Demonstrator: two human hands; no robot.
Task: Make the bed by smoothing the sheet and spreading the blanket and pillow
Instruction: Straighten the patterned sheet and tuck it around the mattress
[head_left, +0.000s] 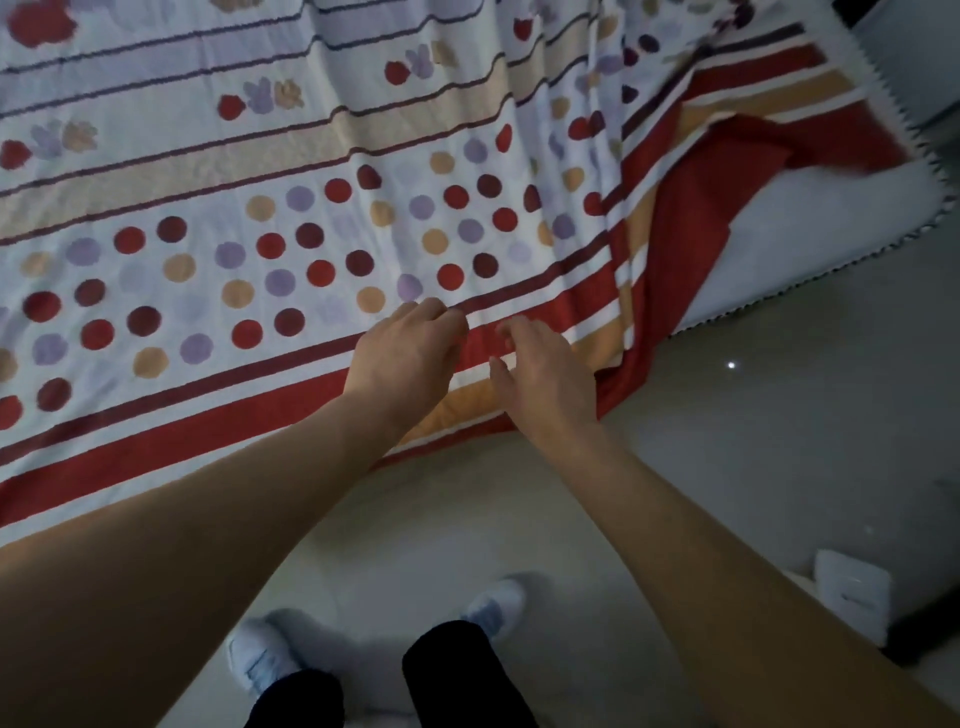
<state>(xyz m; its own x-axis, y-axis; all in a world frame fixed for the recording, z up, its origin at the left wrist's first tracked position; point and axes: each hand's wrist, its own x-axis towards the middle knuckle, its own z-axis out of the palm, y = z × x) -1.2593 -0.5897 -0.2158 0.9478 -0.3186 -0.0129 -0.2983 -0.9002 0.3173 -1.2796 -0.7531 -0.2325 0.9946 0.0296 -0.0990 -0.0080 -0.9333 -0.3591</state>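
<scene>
Along the near edge of the sheet (311, 234), both hands lie on the border stripes.

Sheet: white ground with red, lilac and tan dots, flower motifs farther in, red and tan bands at the hem. It covers the bed across the left and middle of the view. Long creases run from near the hands toward the far right corner.

Left hand (410, 353): on the sheet at the dark stripe, fingers curled down onto the fabric. Cannot tell whether they pinch cloth or only press it.

Right hand (545, 379): just right of the left one and apart from it, on the red and tan bands of the sheet, fingers loosely spread, nothing gripped.

Right of the hands the sheet hem droops off the bed side toward the floor (753, 441). Past that, the sheet's corner is folded back with its plain red underside (737, 171) up, and the white mattress (831, 244) shows bare there. The mattress rim carries a dark zigzag trim (930, 171).

Floor: pale, glossy, one light glint. It runs along the near side of the sheet and round the bare corner. White shoes (260, 654) and black trouser legs (457, 675) stand on it, near the sheet's hem. A white box-like object (852, 587) sits well right of the hem; kind unclear.
</scene>
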